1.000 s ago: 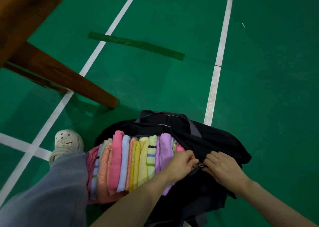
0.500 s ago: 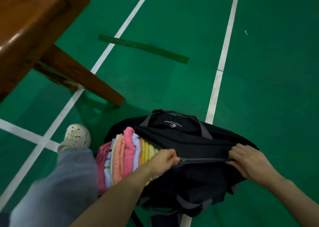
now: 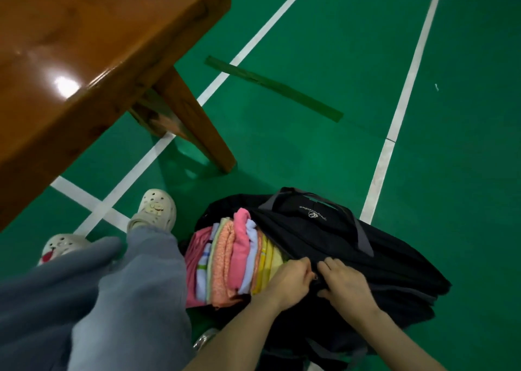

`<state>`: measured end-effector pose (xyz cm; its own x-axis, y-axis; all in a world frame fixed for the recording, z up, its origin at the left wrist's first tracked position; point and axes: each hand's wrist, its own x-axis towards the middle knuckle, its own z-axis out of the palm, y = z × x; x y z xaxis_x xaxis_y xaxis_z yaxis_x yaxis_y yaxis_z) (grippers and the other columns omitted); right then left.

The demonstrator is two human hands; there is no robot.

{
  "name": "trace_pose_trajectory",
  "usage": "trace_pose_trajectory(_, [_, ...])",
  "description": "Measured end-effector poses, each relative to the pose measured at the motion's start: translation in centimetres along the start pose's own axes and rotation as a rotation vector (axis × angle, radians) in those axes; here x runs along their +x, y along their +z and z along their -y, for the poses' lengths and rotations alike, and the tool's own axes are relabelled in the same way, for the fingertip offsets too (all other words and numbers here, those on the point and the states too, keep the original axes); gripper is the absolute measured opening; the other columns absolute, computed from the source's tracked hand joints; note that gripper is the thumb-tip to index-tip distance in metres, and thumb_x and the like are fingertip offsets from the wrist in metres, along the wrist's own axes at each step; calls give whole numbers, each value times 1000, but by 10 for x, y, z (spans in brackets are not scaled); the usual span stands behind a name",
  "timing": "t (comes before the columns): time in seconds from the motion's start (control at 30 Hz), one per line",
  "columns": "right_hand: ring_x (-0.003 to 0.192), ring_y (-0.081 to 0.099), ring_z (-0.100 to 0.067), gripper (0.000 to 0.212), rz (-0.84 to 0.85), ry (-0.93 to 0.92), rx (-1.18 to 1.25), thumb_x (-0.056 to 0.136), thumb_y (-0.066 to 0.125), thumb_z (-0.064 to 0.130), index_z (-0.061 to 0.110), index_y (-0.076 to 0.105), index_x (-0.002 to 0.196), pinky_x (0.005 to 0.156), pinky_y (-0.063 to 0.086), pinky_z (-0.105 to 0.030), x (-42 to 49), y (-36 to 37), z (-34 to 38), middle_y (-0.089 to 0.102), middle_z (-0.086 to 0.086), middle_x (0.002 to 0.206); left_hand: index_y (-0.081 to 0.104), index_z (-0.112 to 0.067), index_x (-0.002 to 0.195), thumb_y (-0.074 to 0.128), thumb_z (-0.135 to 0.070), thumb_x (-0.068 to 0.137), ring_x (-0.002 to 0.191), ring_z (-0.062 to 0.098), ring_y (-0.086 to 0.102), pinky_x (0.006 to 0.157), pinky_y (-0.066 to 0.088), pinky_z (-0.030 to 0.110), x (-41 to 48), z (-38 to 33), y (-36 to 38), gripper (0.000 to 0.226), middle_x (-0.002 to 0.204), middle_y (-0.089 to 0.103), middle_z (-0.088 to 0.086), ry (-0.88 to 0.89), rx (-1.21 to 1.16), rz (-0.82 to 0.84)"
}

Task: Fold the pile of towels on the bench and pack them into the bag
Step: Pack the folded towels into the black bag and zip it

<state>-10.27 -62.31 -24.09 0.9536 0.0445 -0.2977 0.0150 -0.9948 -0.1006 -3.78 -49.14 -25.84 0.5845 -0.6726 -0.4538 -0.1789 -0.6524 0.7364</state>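
Observation:
A black duffel bag (image 3: 352, 243) lies on the green floor with its zipper partly drawn. A row of folded towels (image 3: 231, 260) in pink, orange, blue and yellow stands on edge in the uncovered left end. My left hand (image 3: 290, 282) pinches the zipper pull (image 3: 315, 278) at the edge of the yellow towels. Just right of the pull, my right hand (image 3: 345, 284) grips the black fabric, almost touching the left hand. The towels under the zipped part are hidden.
The wooden bench (image 3: 84, 60) fills the upper left, one leg (image 3: 203, 128) reaching the floor just behind the bag. My grey-trousered legs and two white clogs (image 3: 153, 210) are left of the bag. White court lines cross the floor.
My left hand pulled the zipper leftward, so the bag covers more towels. My right hand went out to the bag's right end and has come back beside the left hand.

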Motion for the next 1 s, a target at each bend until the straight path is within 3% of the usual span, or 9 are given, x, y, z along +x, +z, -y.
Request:
trace_pose_trajectory(0.3, [39,53,-10,58,20,23,-31,21,93,23,22,45,52,31,22,-19,6,-35,-19,49,3,49,55,-1,97,47,-24,97,94,36,58,78,44,39,5,0,-19,24,102,63,23,13,-104,46])
trace_pose_trajectory(0.4, [37,51,-10,71,-44,51,-19,28,94,21,29,30,60,41,3,-9,0,-61,-31,49,10,49,57,-3,90,48,-25,97,86,29,58,74,41,31,0,10,-27,24,93,65,19,-25,-198,15])
trace_pose_trajectory(0.47, [37,50,-10,70,-66,73,-35,31,93,18,29,30,59,44,1,-7,-6,-73,-40,49,11,48,56,-9,81,49,-23,96,69,17,53,67,37,27,-3,17,-36,22,77,62,11,-38,-250,15])
trace_pose_trajectory(0.53, [37,52,-13,59,-61,124,-49,32,93,15,26,39,54,44,3,-7,-14,-88,-52,51,9,49,48,-20,71,48,-23,97,58,8,44,57,36,20,-5,20,-53,26,65,51,-1,-62,-274,56])
trace_pose_trajectory(0.6, [39,55,-14,54,-42,191,-43,36,93,12,24,44,54,43,7,-8,-25,-100,-65,53,8,51,44,-25,69,47,-23,97,59,11,45,57,39,24,-7,23,-66,29,69,50,0,-88,-292,100])
trace_pose_trajectory(0.77, [48,60,-22,54,27,395,0,50,90,11,28,40,61,40,21,-17,-51,-94,-87,50,11,58,47,-16,76,47,-23,97,58,14,46,51,38,28,-7,4,-70,22,66,48,-1,-55,-187,156])
trace_pose_trajectory(0.9, [45,58,-24,69,121,338,-100,29,91,3,24,32,58,42,39,-23,-40,-77,-70,53,-1,51,44,-11,82,44,-20,97,82,32,56,68,41,38,-11,-5,-73,17,87,58,17,27,-62,52])
trace_pose_trajectory(0.97, [59,65,-26,52,123,297,-181,30,93,12,18,54,63,51,52,-32,-21,-78,-43,62,-5,64,43,-11,83,44,-17,97,88,35,57,67,38,35,-13,3,-85,15,97,61,21,0,-28,27])
trace_pose_trajectory(1.0, [72,67,-26,54,128,255,-177,35,94,25,14,65,79,59,54,-34,-9,-75,-27,67,-5,78,43,-11,84,44,-17,97,90,35,57,65,36,33,-14,7,-91,15,100,62,22,-19,-14,16])
